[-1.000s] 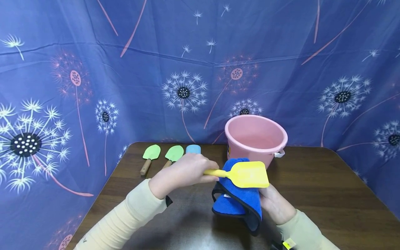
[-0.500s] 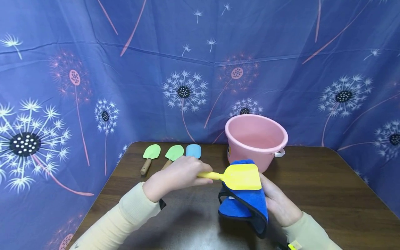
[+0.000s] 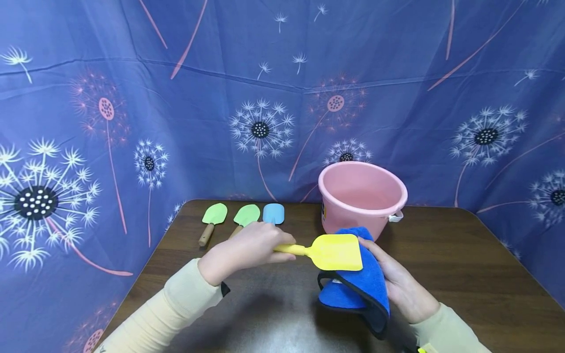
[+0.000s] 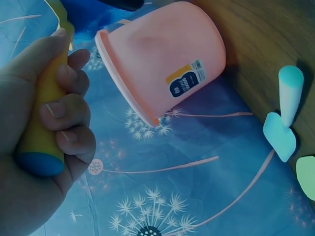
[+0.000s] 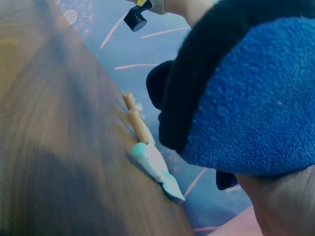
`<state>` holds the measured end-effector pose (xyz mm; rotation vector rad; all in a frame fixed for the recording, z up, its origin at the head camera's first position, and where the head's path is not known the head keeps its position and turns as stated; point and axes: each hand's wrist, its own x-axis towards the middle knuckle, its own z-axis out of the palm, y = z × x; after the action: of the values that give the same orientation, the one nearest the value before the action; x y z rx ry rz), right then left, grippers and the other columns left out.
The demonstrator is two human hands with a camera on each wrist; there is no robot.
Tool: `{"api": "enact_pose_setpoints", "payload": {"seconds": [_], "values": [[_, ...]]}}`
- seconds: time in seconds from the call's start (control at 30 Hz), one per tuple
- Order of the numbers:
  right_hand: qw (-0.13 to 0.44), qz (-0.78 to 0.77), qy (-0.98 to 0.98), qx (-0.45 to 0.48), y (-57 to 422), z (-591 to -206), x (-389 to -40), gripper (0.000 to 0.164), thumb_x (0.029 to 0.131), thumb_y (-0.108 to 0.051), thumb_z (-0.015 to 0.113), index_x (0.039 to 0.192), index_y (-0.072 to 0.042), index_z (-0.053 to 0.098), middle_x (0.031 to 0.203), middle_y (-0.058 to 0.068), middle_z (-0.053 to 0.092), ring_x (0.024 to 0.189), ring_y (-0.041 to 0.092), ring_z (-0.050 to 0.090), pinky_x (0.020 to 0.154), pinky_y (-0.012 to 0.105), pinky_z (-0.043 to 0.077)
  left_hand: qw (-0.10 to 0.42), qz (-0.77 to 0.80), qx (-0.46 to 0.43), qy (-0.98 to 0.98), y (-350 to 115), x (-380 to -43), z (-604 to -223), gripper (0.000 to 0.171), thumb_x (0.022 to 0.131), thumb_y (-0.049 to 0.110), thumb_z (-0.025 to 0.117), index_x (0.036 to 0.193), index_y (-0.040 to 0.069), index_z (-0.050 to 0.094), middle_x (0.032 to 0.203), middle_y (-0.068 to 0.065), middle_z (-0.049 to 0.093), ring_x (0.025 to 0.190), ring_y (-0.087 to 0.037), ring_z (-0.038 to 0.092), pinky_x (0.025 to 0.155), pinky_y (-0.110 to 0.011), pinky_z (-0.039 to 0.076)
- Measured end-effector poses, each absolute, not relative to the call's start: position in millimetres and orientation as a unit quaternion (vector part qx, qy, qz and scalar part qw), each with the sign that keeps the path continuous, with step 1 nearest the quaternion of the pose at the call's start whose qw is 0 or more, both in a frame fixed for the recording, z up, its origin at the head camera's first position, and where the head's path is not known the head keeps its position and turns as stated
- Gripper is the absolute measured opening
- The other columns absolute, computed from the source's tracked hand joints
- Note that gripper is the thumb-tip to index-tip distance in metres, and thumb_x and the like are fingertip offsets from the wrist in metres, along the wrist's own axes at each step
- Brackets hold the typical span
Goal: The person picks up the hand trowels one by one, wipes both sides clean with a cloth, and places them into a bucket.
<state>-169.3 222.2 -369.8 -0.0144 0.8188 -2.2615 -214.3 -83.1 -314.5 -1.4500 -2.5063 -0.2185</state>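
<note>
My left hand [image 3: 251, 247] grips a toy shovel [image 3: 337, 252] by its yellow handle, fingers wrapped round it in the left wrist view. The handle's end cap is blue. The flat yellow blade points right and is held above the table. My right hand [image 3: 403, 284] holds a folded blue cleaning cloth [image 3: 371, 277] with black edging, which hangs down from the fingers. In the head view the blade overlaps the cloth's left part. The right fingertips are mostly hidden behind the cloth, which fills much of the right wrist view.
A pink bucket [image 3: 342, 220] with a white handle fitting stands at the back right of the wooden table [image 3: 463, 274]. Lying at the back left are a green trowel [image 3: 215, 214], a second green trowel [image 3: 247, 215] and a blue shovel [image 3: 273, 214]. A patterned curtain [image 3: 198, 122] hangs behind.
The yellow shovel has moved left and slightly down with my left hand. My right hand and the cloth have shifted right and down. More of the blue shovel shows.
</note>
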Motion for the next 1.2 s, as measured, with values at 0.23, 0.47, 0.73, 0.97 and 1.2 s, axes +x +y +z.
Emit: {"api": "enact_pose_setpoints", "payload": {"seconds": [0.23,0.47,0.73,0.97,1.2], "values": [[0.372,-0.874,0.313,-0.001,228.2,-367.2,-168.2,0.037,0.101,-0.04,0.035,0.116,-0.011,0.052,0.113,0.007,0.066,0.107,0.022,0.064,0.095,0.035,0.044,0.127,-0.06,-0.496,-0.857,-87.9,-216.7,-317.2,0.02,0.085,0.039,0.068,0.075,0.025,0.057,0.058,0.014,0.037,0.053,-0.001,0.036,0.046,-0.019,0.03],[0.365,-0.868,0.337,0.001,231.2,-367.1,-166.8,0.033,0.101,-0.041,0.036,0.12,-0.014,0.039,0.111,0.006,0.067,0.105,0.021,0.065,0.093,0.035,0.046,0.14,-0.069,-0.504,-0.85,-96.8,-216.7,-321.8,0.018,0.083,0.037,0.071,0.079,0.023,0.061,0.059,0.015,0.039,0.052,-0.001,0.035,0.045,-0.019,0.028],[0.379,-0.869,0.316,-0.028,236.6,-370.2,-167.6,0.034,0.102,-0.04,0.03,0.117,-0.015,0.046,0.108,0.003,0.068,0.103,0.018,0.065,0.092,0.032,0.047,0.134,-0.08,-0.508,-0.847,-104.1,-217.5,-326.1,0.02,0.082,0.035,0.071,0.074,0.023,0.057,0.058,0.015,0.037,0.052,0.0,0.031,0.045,-0.017,0.026],[0.387,-0.868,0.302,-0.081,236.9,-373.3,-168.8,0.042,0.103,-0.039,0.022,0.108,-0.014,0.056,0.104,0.002,0.069,0.101,0.017,0.066,0.089,0.029,0.048,0.131,-0.073,-0.497,-0.854,-111.8,-218.1,-330.0,0.02,0.082,0.035,0.071,0.074,0.024,0.057,0.058,0.015,0.038,0.052,0.0,0.031,0.048,-0.017,0.027],[0.389,-0.867,0.3,-0.087,242.2,-377.2,-170.1,0.044,0.102,-0.04,0.02,0.111,-0.014,0.055,0.106,0.002,0.069,0.101,0.017,0.066,0.089,0.028,0.049,0.119,-0.087,-0.473,-0.869,-122.3,-218.4,-330.4,0.017,0.083,0.036,0.07,0.075,0.027,0.059,0.059,0.018,0.038,0.053,0.001,0.031,0.048,-0.017,0.029]]}}
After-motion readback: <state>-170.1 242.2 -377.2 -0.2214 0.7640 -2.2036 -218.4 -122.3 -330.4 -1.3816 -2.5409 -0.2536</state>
